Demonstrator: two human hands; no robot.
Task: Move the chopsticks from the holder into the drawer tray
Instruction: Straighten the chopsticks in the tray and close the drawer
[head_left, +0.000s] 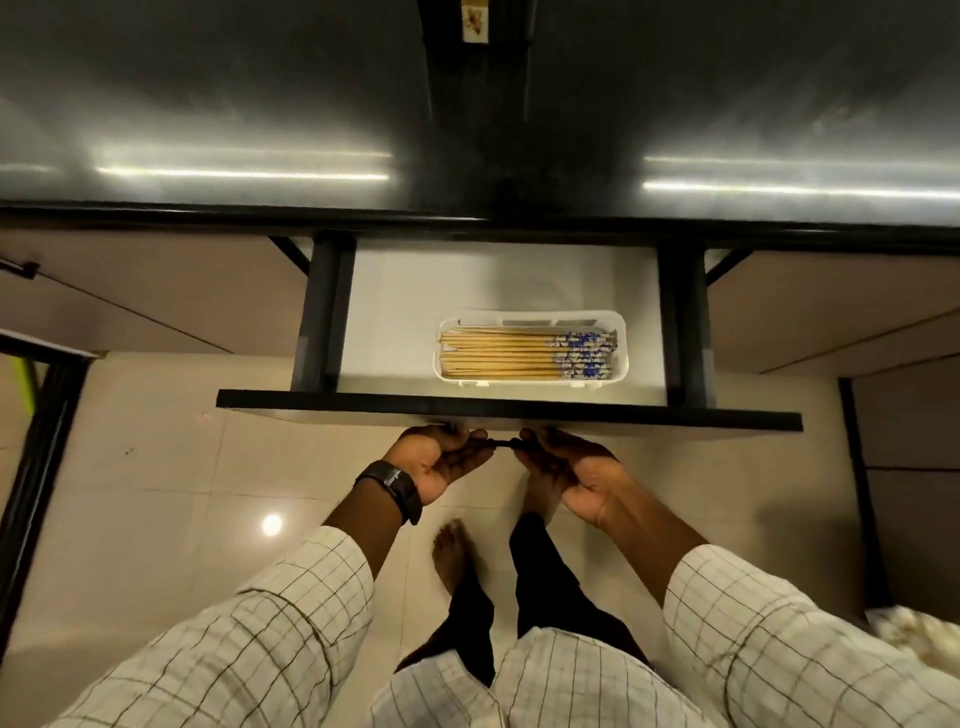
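Note:
Several wooden chopsticks with blue-and-white patterned ends lie flat, side by side, in a white tray inside the open drawer. The drawer has a white floor and a black front panel. Under that panel, my left hand and my right hand curl, palms up, around the dark drawer handle. A dark watch sits on my left wrist. No chopstick holder is in view.
A dark glossy countertop spans the top, above the drawer. Beige cabinet fronts flank the drawer on both sides. Below are pale floor tiles and the person's bare feet. A dark frame stands at far left.

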